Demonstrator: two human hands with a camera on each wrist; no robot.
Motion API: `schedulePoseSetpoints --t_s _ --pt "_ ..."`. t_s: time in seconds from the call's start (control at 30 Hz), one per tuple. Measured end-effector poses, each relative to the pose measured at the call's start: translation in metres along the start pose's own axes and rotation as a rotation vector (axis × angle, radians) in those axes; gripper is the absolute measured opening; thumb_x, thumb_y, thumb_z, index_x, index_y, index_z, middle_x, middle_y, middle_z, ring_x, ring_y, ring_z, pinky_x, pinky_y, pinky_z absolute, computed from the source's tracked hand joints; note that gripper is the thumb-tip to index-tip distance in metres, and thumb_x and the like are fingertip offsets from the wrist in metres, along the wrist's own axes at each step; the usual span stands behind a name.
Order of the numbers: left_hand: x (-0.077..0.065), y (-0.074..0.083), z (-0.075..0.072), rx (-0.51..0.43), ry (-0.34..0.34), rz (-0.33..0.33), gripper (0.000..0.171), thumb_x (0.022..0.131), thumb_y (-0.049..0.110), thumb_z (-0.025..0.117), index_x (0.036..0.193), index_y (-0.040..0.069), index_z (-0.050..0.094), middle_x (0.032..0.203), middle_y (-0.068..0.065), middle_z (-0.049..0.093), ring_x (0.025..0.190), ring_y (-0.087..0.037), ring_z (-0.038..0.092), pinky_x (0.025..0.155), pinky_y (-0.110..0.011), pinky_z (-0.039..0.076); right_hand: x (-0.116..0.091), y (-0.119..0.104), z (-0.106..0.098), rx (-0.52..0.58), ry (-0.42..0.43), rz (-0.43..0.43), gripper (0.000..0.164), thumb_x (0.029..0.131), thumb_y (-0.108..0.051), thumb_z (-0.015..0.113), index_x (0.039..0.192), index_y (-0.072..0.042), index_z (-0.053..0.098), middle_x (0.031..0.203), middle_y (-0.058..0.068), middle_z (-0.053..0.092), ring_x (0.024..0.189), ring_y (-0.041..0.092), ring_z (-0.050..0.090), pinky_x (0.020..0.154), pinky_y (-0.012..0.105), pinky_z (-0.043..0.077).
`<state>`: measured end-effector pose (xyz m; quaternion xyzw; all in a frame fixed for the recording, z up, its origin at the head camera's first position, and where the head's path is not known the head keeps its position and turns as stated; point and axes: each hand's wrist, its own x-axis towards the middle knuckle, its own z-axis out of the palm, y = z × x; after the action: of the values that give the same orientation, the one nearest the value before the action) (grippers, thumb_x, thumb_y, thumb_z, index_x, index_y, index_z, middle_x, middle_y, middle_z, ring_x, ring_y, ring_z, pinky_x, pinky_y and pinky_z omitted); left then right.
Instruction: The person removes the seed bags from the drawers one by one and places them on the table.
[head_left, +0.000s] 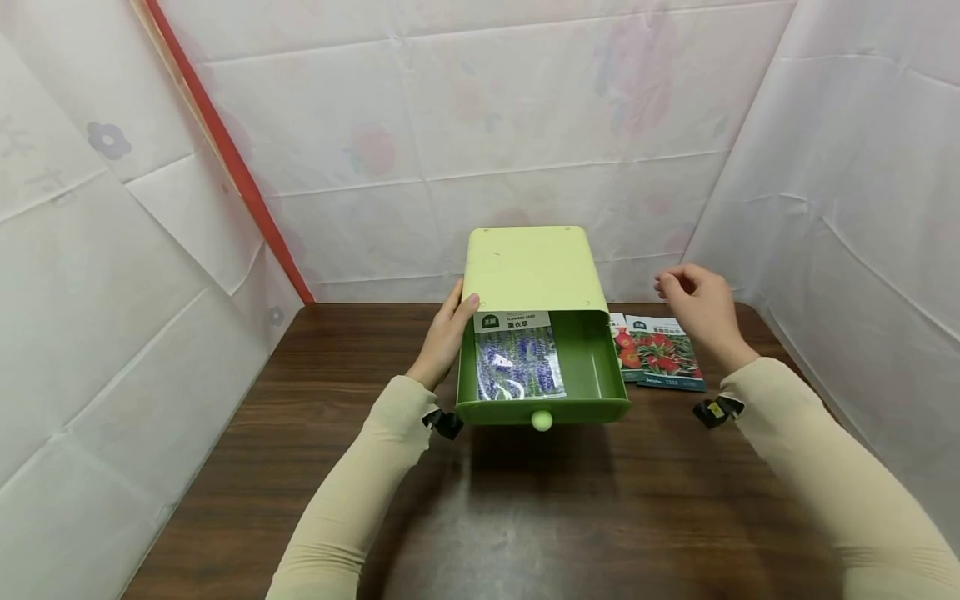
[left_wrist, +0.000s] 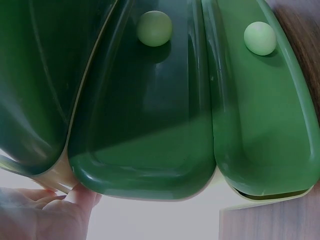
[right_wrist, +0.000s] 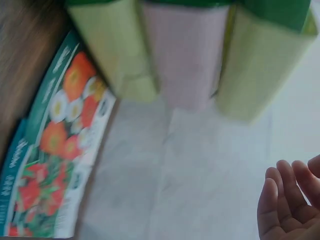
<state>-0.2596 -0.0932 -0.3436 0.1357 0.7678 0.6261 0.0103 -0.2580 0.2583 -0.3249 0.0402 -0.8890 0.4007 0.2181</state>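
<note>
A pale-green drawer cabinet point(head_left: 536, 267) has its dark-green top drawer point(head_left: 592, 358) pulled out. Inside lies a seed packet point(head_left: 519, 358) with purple flowers, on the drawer's left side. My left hand point(head_left: 446, 337) steadies the cabinet's left side, fingers straight along the wall and thumb at the upper front corner. Holding nothing, my right hand point(head_left: 701, 308) is raised to the right of the cabinet with its fingers loosely bent. Below it, two seed packets with red flowers overlap on the table: one point(head_left: 666, 354) in front, another point(head_left: 624, 354) partly hidden by the cabinet.
Two lower drawers, a middle one point(left_wrist: 145, 165) and a bottom one point(left_wrist: 272, 130), sit closed with round light-green knobs. The dark wooden table point(head_left: 540, 517) bears everything. White patterned sheeting point(head_left: 360, 108) hangs behind and at both sides.
</note>
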Motion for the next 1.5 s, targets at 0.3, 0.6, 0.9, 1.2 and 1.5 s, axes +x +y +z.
schedulePoseSetpoints --t_s 0.3,0.6,0.9,1.2,1.5 --pt "0.0 0.0 0.0 -0.01 0.001 -0.005 0.067 0.096 0.049 0.039 0.149 0.024 0.007 0.154 0.002 0.008 0.14 -0.017 0.014 0.111 -0.042 0.02 -0.028 -0.056 0.017 -0.081 -0.034 -0.416 0.018 0.093 -0.02 0.055 0.101 -0.007 0.065 0.089 0.003 0.062 0.075 0.01 0.055 0.066 0.026 0.046" --pt "0.0 0.0 0.001 -0.015 0.002 -0.021 0.068 0.094 0.051 0.04 0.149 0.026 0.008 0.154 0.003 0.008 0.14 -0.018 0.014 0.111 -0.043 0.022 -0.048 -0.086 0.038 -0.144 -0.133 -0.689 0.007 0.088 -0.014 0.061 0.094 -0.01 0.064 0.087 0.0 0.063 0.073 0.009 0.057 0.062 0.031 0.048" --pt "0.0 0.0 0.002 -0.021 0.0 -0.012 0.067 0.095 0.05 0.04 0.149 0.025 0.008 0.154 0.003 0.008 0.14 -0.018 0.015 0.11 -0.043 0.022 -0.054 -0.095 0.053 -0.31 -0.491 -0.565 0.033 0.089 -0.032 0.061 0.113 -0.011 0.063 0.109 0.004 0.062 0.093 0.018 0.061 0.076 0.037 0.05" --pt "0.001 -0.001 0.002 -0.01 0.004 -0.03 0.068 0.094 0.052 0.04 0.148 0.027 0.008 0.154 0.004 0.008 0.14 -0.018 0.013 0.111 -0.043 0.021 -0.048 -0.091 0.063 -0.467 -0.674 -0.399 0.071 0.082 -0.057 0.059 0.137 -0.017 0.044 0.138 0.014 0.042 0.119 0.032 0.047 0.089 0.048 0.045" --pt "0.001 -0.001 0.001 -0.012 0.008 -0.014 0.067 0.095 0.05 0.04 0.149 0.025 0.008 0.154 0.003 0.009 0.14 -0.019 0.015 0.11 -0.043 0.022 -0.045 -0.096 0.068 -0.594 -0.751 -0.41 0.094 0.076 -0.073 0.05 0.147 -0.016 0.026 0.146 0.028 0.021 0.119 0.041 0.047 0.087 0.05 0.045"
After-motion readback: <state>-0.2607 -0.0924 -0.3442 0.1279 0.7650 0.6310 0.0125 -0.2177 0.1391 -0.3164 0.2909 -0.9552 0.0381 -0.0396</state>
